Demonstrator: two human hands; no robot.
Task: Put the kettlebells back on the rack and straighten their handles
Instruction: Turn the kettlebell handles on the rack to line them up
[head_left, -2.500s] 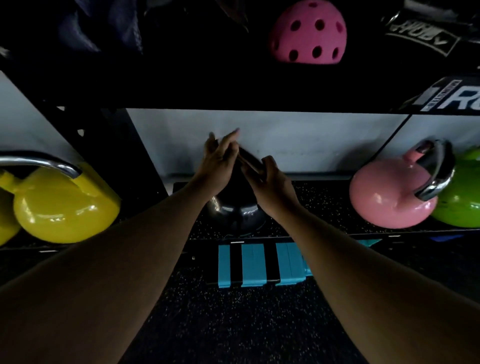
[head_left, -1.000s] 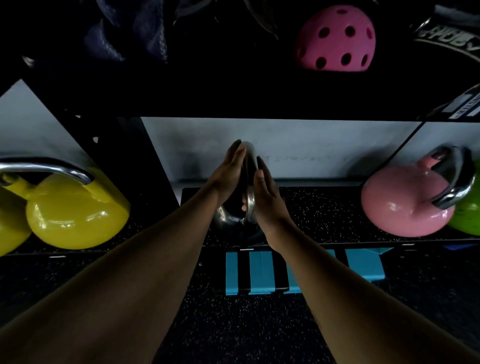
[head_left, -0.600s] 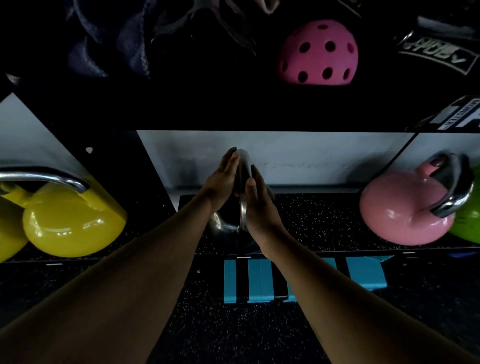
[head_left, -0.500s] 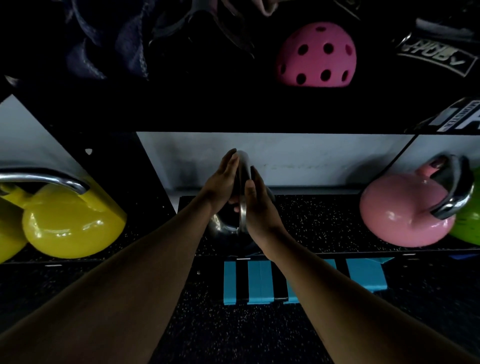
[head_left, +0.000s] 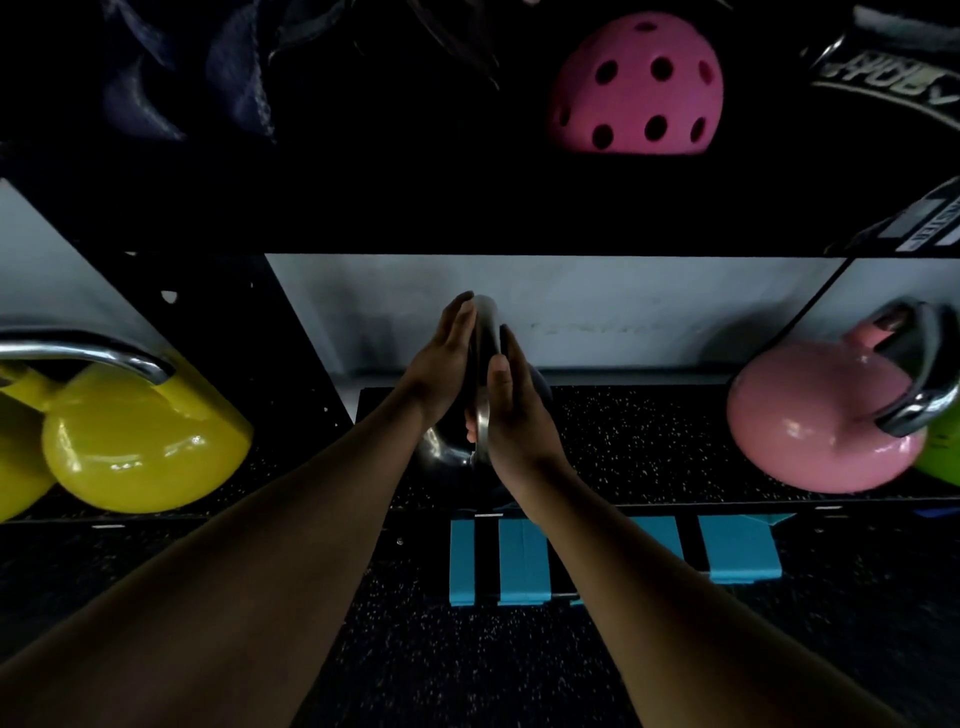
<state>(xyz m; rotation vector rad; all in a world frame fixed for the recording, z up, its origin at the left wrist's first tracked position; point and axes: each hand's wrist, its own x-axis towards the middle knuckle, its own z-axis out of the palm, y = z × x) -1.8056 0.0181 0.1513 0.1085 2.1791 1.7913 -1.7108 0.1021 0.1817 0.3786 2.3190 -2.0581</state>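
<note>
A black kettlebell (head_left: 445, 451) with a steel handle (head_left: 484, 338) stands on the speckled rack shelf (head_left: 634, 441), centre. My left hand (head_left: 445, 358) lies flat against the handle's left side; my right hand (head_left: 514, 410) presses flat on its right side. The handle sits edge-on between the two palms, fingers straight. A yellow kettlebell (head_left: 140, 441) rests at the left with its handle lying crosswise. At the right a pink kettlebell (head_left: 815, 421) has its handle tilted to the right, with a green kettlebell (head_left: 943, 447) behind it.
A dark upper shelf (head_left: 467, 208) hangs over the kettlebells, carrying a pink holed ball (head_left: 636, 85) and dark gear. A blue-and-black striped block (head_left: 613, 561) lies on the floor below the shelf edge. A slanted black rack post (head_left: 244, 332) separates the yellow kettlebell's bay.
Both hands turned the black kettlebell's handle from slanted to edge-on toward me, and the palms now clamp it from either side. In the last half second hardly anything moved.
</note>
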